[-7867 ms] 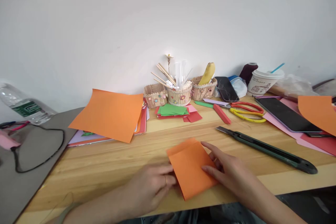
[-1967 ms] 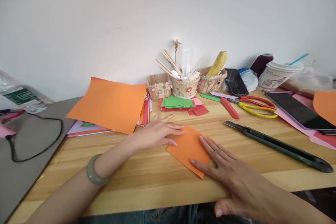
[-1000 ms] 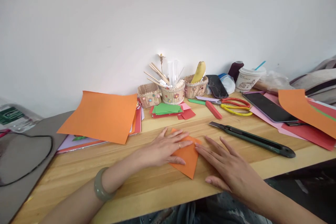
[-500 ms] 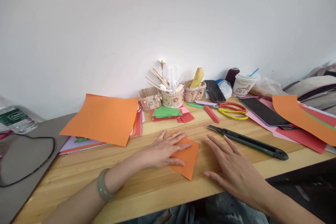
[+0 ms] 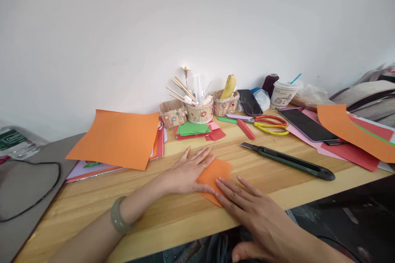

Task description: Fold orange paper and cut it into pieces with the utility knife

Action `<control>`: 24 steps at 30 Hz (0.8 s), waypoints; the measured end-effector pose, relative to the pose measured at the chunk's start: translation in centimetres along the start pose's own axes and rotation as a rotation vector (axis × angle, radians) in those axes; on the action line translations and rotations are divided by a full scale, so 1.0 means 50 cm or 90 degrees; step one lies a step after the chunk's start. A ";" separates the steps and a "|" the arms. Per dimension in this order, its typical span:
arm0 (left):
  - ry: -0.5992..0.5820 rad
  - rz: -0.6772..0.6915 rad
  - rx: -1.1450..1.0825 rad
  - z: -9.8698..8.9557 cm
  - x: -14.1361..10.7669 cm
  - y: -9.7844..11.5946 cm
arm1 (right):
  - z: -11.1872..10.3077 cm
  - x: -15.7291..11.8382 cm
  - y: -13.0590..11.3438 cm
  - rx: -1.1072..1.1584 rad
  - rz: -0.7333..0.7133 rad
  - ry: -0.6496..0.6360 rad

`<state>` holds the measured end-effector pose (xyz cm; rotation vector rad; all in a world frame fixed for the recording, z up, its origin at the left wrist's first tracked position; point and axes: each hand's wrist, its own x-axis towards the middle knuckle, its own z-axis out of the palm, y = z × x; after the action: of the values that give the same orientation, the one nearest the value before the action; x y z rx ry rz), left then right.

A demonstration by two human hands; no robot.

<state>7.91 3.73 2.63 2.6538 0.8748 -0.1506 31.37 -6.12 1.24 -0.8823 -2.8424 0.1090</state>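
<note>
A small piece of orange paper (image 5: 217,168), seemingly folded, lies on the wooden table (image 5: 173,222) in front of me. My left hand (image 5: 188,172) rests on its left side, fingers stretched out, with a ring on one finger. On the lower right part of the paper lie the fingertips of my right hand (image 5: 253,209), its fingers extended and its thumb spread away. Part of the paper is hidden under both hands. Right of the paper is a dark green utility knife (image 5: 286,162) with its blade out.
A large orange sheet (image 5: 115,139) tops a paper stack at left. Behind are green paper pieces (image 5: 193,129), small baskets (image 5: 200,113), a banana (image 5: 228,86) and scissors (image 5: 271,125). A phone (image 5: 308,125), more paper (image 5: 354,131) and a lidded cup (image 5: 284,93) are at right.
My right hand has moved left and down, from beside the orange paper onto its lower right part. My left hand stays on the paper. The whole view has shifted slightly.
</note>
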 end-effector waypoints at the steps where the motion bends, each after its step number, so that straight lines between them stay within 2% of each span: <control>1: -0.001 0.002 0.002 0.000 0.000 -0.001 | 0.000 -0.004 -0.011 0.020 -0.012 -0.007; 5: -0.009 -0.001 0.014 -0.002 -0.002 0.001 | 0.007 -0.025 -0.034 0.073 -0.054 0.021; 8: -0.002 -0.025 0.016 -0.001 -0.004 0.013 | 0.012 -0.033 -0.030 0.101 -0.092 0.099; 12: 0.033 -0.087 -0.002 0.009 -0.004 0.037 | 0.005 -0.021 -0.012 0.028 0.058 0.152; 13: 0.040 -0.104 -0.007 0.012 -0.006 0.042 | 0.003 -0.017 -0.006 0.002 0.074 0.141; 15: 0.037 -0.110 -0.010 0.014 -0.016 0.047 | 0.001 -0.014 0.007 -0.031 0.045 0.120; 17: -0.001 -0.054 -0.002 0.013 -0.036 0.048 | 0.003 -0.020 0.019 -0.043 0.006 0.128; 20: -0.051 0.080 0.036 0.019 -0.083 0.049 | 0.009 -0.042 0.030 -0.064 -0.021 0.180; 22: -0.015 0.122 0.088 0.035 -0.116 0.054 | 0.011 -0.057 0.033 -0.072 -0.033 0.209; 24: 0.067 0.145 0.154 0.057 -0.139 0.063 | 0.010 -0.065 0.035 -0.071 -0.048 0.226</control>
<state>4.22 -3.50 2.27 2.9875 0.6104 -0.0645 34.88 -6.53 0.10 -0.7294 -2.5629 -0.1979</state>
